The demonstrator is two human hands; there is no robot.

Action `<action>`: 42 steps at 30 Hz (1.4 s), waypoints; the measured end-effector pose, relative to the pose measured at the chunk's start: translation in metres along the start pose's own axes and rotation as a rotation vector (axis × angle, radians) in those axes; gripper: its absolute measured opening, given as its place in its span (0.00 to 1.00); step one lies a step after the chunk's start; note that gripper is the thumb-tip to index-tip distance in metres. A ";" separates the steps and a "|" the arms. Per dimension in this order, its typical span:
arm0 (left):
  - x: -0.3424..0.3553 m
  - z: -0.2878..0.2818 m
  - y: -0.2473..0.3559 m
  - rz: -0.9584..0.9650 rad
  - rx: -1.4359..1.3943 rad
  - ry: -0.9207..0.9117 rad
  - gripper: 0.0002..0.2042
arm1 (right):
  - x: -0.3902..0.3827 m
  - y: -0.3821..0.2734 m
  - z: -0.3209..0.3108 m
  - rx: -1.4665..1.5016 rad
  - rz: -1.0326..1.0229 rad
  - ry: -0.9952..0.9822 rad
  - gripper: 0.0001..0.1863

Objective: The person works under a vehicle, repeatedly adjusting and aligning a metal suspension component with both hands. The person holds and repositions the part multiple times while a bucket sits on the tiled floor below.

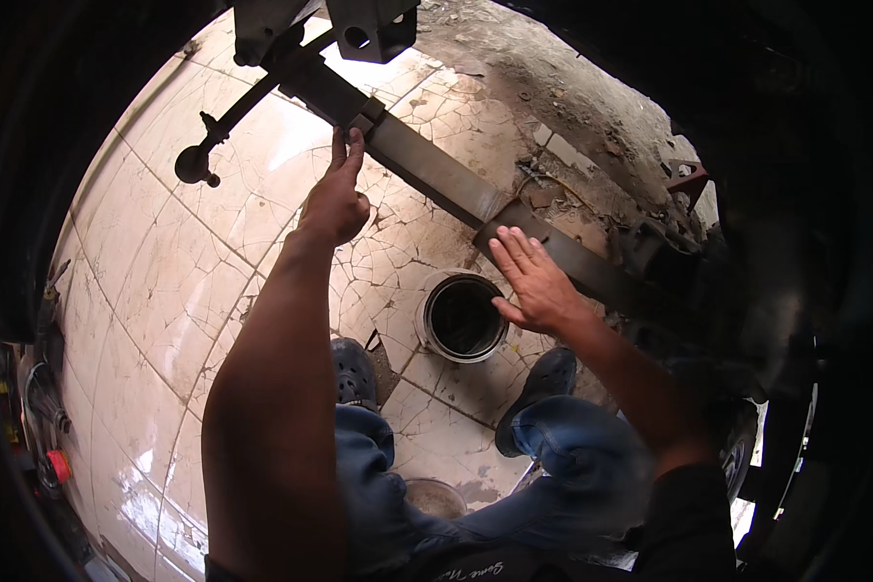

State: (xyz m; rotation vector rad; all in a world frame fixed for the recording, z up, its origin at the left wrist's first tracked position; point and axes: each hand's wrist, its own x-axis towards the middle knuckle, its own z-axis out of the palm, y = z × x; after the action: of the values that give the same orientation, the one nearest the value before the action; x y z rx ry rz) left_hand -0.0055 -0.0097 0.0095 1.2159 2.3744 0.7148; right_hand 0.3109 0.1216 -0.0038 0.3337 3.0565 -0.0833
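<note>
Likely checking metal bar (444,173) by touch: left hand (337,204), two fingers apart; right hand (543,293), fingers together. Next probably needs steady contact.

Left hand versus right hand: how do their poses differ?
The left hand extends two fingers, while the right hand is open with its fingers side by side. The left hand is at the block on the metal bar; the right hand is nearer the bucket. Both hands are bare.

long, flat, dull grey metal bar (456,181), aslant from upper left to right
</note>
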 end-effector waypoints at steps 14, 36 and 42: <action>-0.003 -0.002 -0.007 0.016 -0.017 0.013 0.46 | -0.011 0.000 0.000 -0.005 -0.011 -0.031 0.46; 0.003 -0.002 -0.011 0.073 -0.058 0.005 0.46 | 0.004 0.004 0.000 0.082 0.057 0.028 0.47; -0.002 -0.002 -0.007 0.025 -0.051 0.018 0.46 | -0.019 0.003 0.004 0.000 0.051 0.022 0.46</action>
State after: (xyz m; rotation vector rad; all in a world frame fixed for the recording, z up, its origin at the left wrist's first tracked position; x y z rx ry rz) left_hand -0.0098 -0.0156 0.0076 1.2252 2.3445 0.7934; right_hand 0.3308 0.1204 -0.0068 0.4154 3.0677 -0.0769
